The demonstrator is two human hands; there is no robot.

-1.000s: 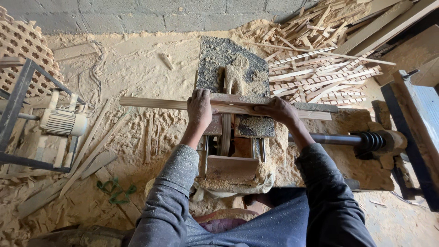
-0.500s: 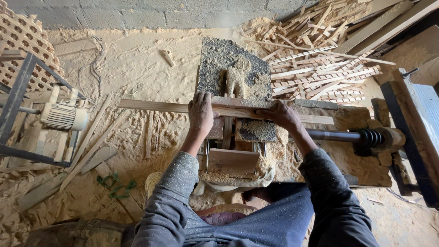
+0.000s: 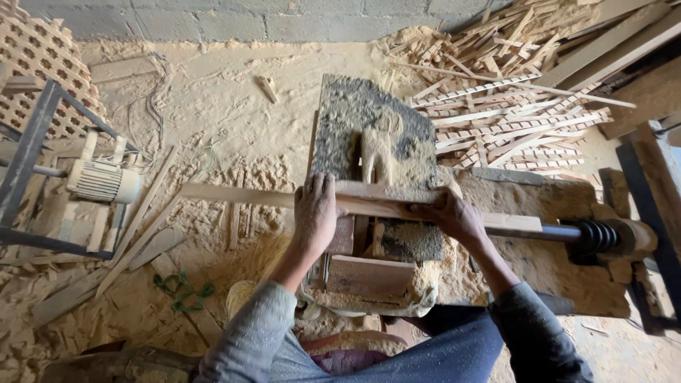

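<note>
A: What's done here?
B: Sawdust covers the floor [image 3: 213, 106], and offcuts [image 3: 511, 113] lie piled by the saw table [image 3: 369, 128].
A: And the plank [image 3: 248, 195]?
B: It lies crosswise on the table, seemingly uncut. Left hand [image 3: 314, 213] and right hand [image 3: 454, 216] press it, fingers curled over it.

Pale tan wooden strip [image 3: 241, 194], grey speckled saw table [image 3: 369, 120], beige sawdust.

My left hand [image 3: 314, 213] lies palm-down, fingers stretched forward; my right hand [image 3: 454, 216] curls in a closed grip, both grey-sleeved arms reaching forward, elbows bent outward.
</note>
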